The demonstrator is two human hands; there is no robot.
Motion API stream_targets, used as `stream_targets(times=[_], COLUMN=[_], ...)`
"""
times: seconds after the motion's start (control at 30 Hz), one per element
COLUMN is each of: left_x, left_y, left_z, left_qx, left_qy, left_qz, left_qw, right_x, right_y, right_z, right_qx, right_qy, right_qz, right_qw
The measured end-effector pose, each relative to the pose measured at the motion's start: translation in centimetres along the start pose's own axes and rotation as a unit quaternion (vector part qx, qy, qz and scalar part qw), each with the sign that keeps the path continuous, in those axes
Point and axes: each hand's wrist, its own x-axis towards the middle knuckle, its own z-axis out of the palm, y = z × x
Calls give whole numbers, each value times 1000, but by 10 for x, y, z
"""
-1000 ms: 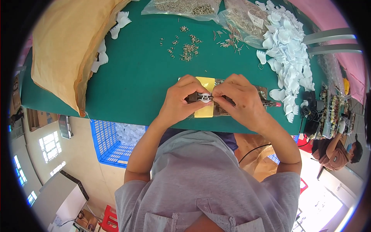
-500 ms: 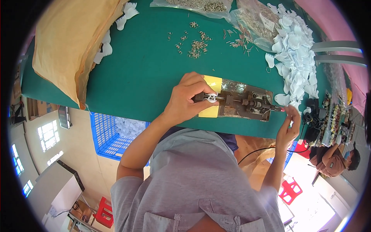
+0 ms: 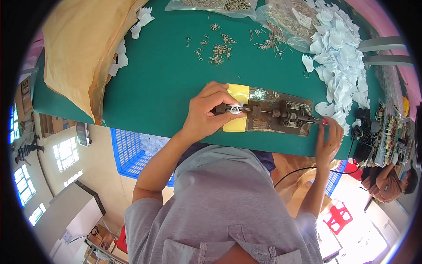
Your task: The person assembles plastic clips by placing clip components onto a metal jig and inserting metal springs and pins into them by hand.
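Observation:
My left hand [image 3: 206, 110] pinches a small white plastic piece [image 3: 235, 108] between thumb and forefinger, holding it against the left end of a metal hand-press fixture [image 3: 274, 112]. The press is bolted to a brown base plate with yellow tape [image 3: 237, 90] near its left end. At the other end, my right hand [image 3: 330, 136] has thumb and fingers closed around the red-tipped lever [image 3: 324, 121]. The fingers partly hide the white piece, so its exact seat cannot be made out.
White toothed plastic pieces [image 3: 340, 61] heap at the right. Small metal clips [image 3: 221, 53] and pins [image 3: 272, 42] lie beyond the press, near clear bags [image 3: 292, 22]. A brown paper sack [image 3: 79, 57] stands left. A blue crate [image 3: 127, 152] is below the table; a person [image 3: 387, 182] works at right.
The whole view has shifted slightly. My right hand's fingers have settled more closely around the lever tip. My left hand keeps the white piece at the fixture.

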Motion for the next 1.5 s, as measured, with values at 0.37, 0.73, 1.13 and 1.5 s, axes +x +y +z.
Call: stream_targets(times=[0.37,0.73,1.13,1.5], left_x=[1,-1,5,3], left_y=[-6,0,-2,-2], left_z=[4,1,1,4], left_qx=[-12,6,-29,-23], left_qy=[18,-3,2,2], left_qz=[24,22,12,-2], left_qw=[999,1000,1000,1000], right_x=[14,4,25,70], right_y=[30,31,-10,-92], right_z=[-20,-4,-18,-49], right_qx=[541,392,90,291], right_qy=[-47,-66,-53,-21], right_qz=[117,246,-3,-152], right_qw=[832,884,995,944])
